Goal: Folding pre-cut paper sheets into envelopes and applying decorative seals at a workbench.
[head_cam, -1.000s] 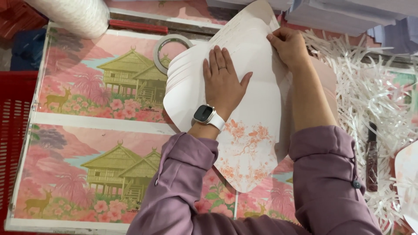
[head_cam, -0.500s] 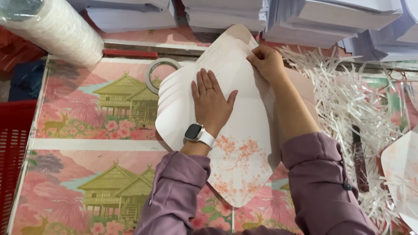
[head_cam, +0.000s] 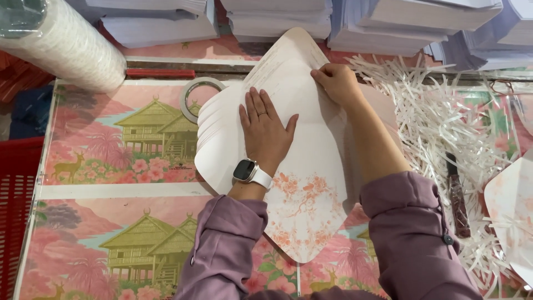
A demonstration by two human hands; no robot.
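A stack of white die-cut envelope blanks (head_cam: pixel 222 144), fanned at the left edge, lies on a table covered with pink printed sheets. The top blank (head_cam: pixel 305 205) has orange blossom print near its lower point. My left hand (head_cam: pixel 265 130), with a watch on the wrist, presses flat on the middle of the top blank. My right hand (head_cam: pixel 336 83) pinches the blank's upper flap near its fold, fingers closed on the paper.
A roll of tape (head_cam: pixel 194 94) lies left of the stack. A wrapped white roll (head_cam: pixel 61 47) sits at far left, a red basket (head_cam: pixel 16 211) at the left edge. Paper stacks (head_cam: pixel 388 19) line the back. Shredded white strips (head_cam: pixel 466 128) and a knife (head_cam: pixel 458 197) lie right.
The view has shifted, so the stack sits lower in the picture. My left hand stays flat on the blank; my right hand has slid a little left along the upper flap.
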